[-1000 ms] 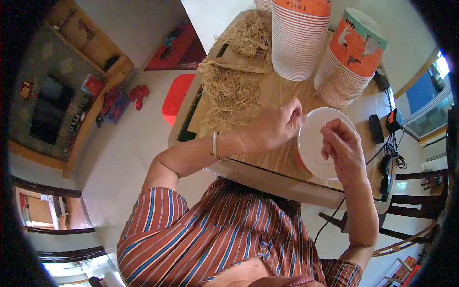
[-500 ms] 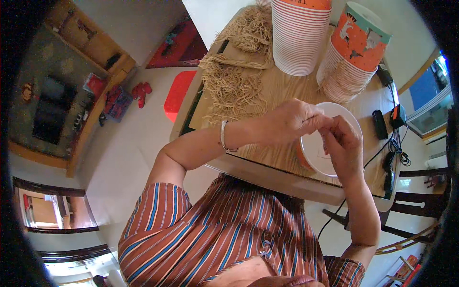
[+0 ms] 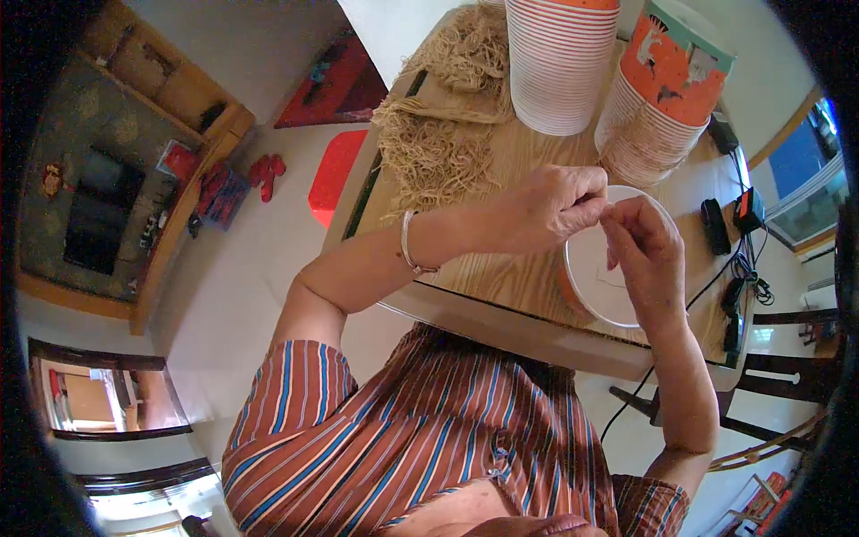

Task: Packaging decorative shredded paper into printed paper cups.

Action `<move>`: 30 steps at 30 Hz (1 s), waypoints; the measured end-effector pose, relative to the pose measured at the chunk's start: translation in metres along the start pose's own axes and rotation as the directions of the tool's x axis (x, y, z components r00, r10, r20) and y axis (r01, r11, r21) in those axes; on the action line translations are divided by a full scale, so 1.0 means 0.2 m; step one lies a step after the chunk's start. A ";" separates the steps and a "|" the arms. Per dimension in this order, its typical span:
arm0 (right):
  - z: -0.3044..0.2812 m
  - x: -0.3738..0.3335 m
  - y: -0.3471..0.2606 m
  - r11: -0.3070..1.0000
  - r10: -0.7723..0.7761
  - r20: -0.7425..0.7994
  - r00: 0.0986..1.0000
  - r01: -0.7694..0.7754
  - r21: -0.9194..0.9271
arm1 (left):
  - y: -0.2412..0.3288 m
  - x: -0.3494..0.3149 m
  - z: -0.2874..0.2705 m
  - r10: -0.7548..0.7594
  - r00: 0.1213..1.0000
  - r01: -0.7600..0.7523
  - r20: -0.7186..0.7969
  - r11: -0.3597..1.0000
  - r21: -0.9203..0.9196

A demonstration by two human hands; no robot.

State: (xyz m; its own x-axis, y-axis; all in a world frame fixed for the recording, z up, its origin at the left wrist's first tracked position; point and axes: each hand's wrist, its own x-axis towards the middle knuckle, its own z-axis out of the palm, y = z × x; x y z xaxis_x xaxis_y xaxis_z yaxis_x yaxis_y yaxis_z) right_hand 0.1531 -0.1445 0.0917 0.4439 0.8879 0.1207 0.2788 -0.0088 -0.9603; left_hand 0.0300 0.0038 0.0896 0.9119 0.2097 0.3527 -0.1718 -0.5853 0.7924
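My left hand [image 3: 562, 208] and my right hand [image 3: 646, 240] meet fingertip to fingertip above a white-lined paper tub [image 3: 598, 285] with an orange outside. Both hands are closed in a pinch; whatever sits between the fingers is too small or hidden to make out. The tub stands on the wooden table near its front edge, partly covered by my right hand. A faint square outline shows on its white inside. Beyond my left wrist lies a loose tangle of tan noodle-like strands [image 3: 437, 161], with another tangled clump [image 3: 463, 54] farther back.
A tall stack of white-rimmed paper tubs [image 3: 562, 72] stands at the back. Beside it is a second stack [image 3: 651, 134] with tan strands hanging on its side. Black adapters [image 3: 750, 213] and cables lie along the table's right edge. A red stool [image 3: 338, 174] stands left of the table.
My two hands have drawn slightly apart, from overlapping fingers to touching fingertips. The left hand has risen a little, and the right has shifted slightly to the right.
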 end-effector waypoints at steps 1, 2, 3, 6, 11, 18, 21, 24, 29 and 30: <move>0.00 0.00 0.01 1.000 0.011 0.000 1.000 -0.011 -0.019 | -0.01 0.00 0.00 -0.033 0.999 0.033 0.008 0.998 -0.059; 0.01 0.01 0.01 1.000 0.015 0.001 1.000 -0.015 -0.016 | -0.02 0.00 0.00 -0.065 0.998 0.066 0.017 0.991 -0.117; 0.01 0.01 0.00 1.000 -0.009 -0.002 1.000 0.009 -0.029 | -0.02 0.00 0.00 -0.067 0.997 0.070 0.023 0.990 -0.120; 0.02 0.02 0.00 0.998 -0.043 -0.030 0.999 0.041 -0.057 | 0.01 0.01 -0.02 -0.108 0.994 0.111 0.035 0.991 -0.072; 0.01 0.02 0.01 0.980 -0.086 -0.113 0.990 0.064 -0.189 | -0.03 0.02 -0.02 -0.162 0.981 0.181 0.106 0.961 -0.207; 0.01 0.02 -0.01 0.850 -0.312 -0.026 0.950 0.267 -0.453 | -0.08 0.03 -0.01 -0.172 0.978 0.199 0.120 0.940 -0.277; 0.01 0.03 0.01 0.765 -0.405 0.048 0.913 0.367 -0.529 | -0.10 0.04 -0.01 -0.200 0.974 0.226 0.111 0.912 -0.341; -0.01 0.03 0.02 0.744 -0.414 0.080 0.907 0.388 -0.544 | -0.11 0.04 -0.02 -0.192 0.972 0.230 0.137 0.899 -0.373; -0.02 0.03 0.01 0.789 -0.392 0.052 0.918 0.365 -0.494 | -0.08 0.04 -0.02 -0.185 0.976 0.210 0.113 0.935 -0.286; -0.02 0.03 0.01 0.832 -0.324 0.030 0.946 0.300 -0.467 | -0.08 0.04 -0.02 -0.187 0.975 0.213 0.116 0.934 -0.287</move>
State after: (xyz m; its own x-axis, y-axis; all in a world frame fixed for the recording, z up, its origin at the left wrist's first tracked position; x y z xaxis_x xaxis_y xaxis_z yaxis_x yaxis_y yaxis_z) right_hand 0.1597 -0.1413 0.0918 0.3037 0.8565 0.4174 0.7626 0.0442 -0.6454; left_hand 0.0376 0.0174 0.0820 0.9650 0.2229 0.1380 -0.0729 -0.2774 0.9580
